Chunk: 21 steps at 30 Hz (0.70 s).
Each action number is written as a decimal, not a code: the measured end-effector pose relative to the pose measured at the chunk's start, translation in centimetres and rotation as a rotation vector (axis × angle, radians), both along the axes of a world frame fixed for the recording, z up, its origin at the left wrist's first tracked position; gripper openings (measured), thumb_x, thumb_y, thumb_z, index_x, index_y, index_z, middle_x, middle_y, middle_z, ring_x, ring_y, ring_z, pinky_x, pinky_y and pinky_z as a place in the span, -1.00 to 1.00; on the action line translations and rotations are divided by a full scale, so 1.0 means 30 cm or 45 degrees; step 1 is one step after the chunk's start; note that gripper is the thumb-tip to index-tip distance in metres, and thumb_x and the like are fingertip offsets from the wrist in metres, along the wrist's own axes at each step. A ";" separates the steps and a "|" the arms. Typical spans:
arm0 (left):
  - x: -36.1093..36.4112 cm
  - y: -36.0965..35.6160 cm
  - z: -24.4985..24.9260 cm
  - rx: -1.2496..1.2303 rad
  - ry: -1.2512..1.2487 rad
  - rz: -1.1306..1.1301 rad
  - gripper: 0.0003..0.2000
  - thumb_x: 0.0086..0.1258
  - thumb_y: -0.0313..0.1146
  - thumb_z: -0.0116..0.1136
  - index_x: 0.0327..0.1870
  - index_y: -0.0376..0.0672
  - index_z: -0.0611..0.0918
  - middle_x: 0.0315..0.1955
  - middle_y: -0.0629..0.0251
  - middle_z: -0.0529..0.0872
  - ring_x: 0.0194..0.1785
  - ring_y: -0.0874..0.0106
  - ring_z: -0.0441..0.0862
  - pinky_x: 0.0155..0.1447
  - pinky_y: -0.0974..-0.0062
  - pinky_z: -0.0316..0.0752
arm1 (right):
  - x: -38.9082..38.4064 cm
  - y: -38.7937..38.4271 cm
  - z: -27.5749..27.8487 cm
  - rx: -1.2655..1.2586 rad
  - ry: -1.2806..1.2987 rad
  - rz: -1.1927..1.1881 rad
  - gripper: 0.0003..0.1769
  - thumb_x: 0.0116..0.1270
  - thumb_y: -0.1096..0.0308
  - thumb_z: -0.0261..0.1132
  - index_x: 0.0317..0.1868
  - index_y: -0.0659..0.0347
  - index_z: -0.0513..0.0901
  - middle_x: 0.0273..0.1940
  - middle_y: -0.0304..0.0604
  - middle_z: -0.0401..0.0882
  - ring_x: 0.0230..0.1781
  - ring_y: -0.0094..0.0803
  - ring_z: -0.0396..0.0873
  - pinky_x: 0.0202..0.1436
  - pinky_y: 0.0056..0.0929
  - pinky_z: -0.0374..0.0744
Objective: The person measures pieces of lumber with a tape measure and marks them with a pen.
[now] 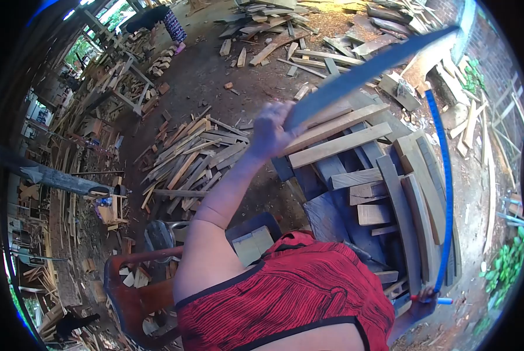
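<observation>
My left hand (269, 133) is raised and closed around the end of a long grey-blue plank (367, 67) that slants up toward the far right. Low at the right, my right hand (421, 303) is partly hidden behind my red garment. It grips the end of a thin blue curved strip (446, 193) that runs along the right side of a stack of planks (355, 146). The stack lies in front of me, with pale boards across the top and curved dark boards beside them.
A heap of thin wooden slats (186, 158) lies on the dirt floor at left. A red chair-like frame (130, 292) stands at bottom left. More scrap timber (285, 35) is scattered at the far end. A person (157, 17) bends over at top left. A brick wall (496, 52) and plants border the right.
</observation>
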State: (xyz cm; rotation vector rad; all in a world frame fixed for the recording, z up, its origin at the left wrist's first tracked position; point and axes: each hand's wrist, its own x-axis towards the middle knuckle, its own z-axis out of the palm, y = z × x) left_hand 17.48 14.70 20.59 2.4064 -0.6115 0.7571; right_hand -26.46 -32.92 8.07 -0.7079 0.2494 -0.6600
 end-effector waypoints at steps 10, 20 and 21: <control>-0.249 -0.342 -0.330 0.516 0.094 -1.064 -0.46 -0.14 -0.15 0.36 -0.05 -0.08 0.54 -0.32 0.37 0.55 -0.19 0.36 0.51 -0.10 0.33 0.40 | -0.143 0.068 0.060 -0.178 0.080 -0.025 -0.86 0.37 0.44 0.09 -0.21 0.38 0.39 -0.40 -0.09 0.38 -0.64 -0.56 0.26 -0.63 -0.58 0.32; -0.311 -0.567 -0.574 0.701 0.124 -1.472 -0.46 -0.14 -0.18 0.32 -0.01 0.02 0.53 -0.22 0.46 0.52 -0.05 0.42 0.47 0.00 0.38 0.28 | -0.323 0.178 -0.039 0.070 0.360 -0.226 -0.85 0.30 0.42 0.15 -0.16 0.27 0.44 -0.51 -0.12 0.42 -0.68 -0.48 0.36 -0.70 -0.58 0.34; -0.313 -0.570 -0.568 0.695 0.119 -1.454 -0.45 -0.15 -0.19 0.33 0.00 0.03 0.53 -0.19 0.46 0.53 0.00 0.41 0.45 0.04 0.35 0.25 | -0.327 0.184 -0.046 0.055 0.360 -0.174 -0.84 0.30 0.40 0.15 -0.18 0.29 0.44 -0.51 -0.11 0.41 -0.68 -0.48 0.36 -0.70 -0.58 0.33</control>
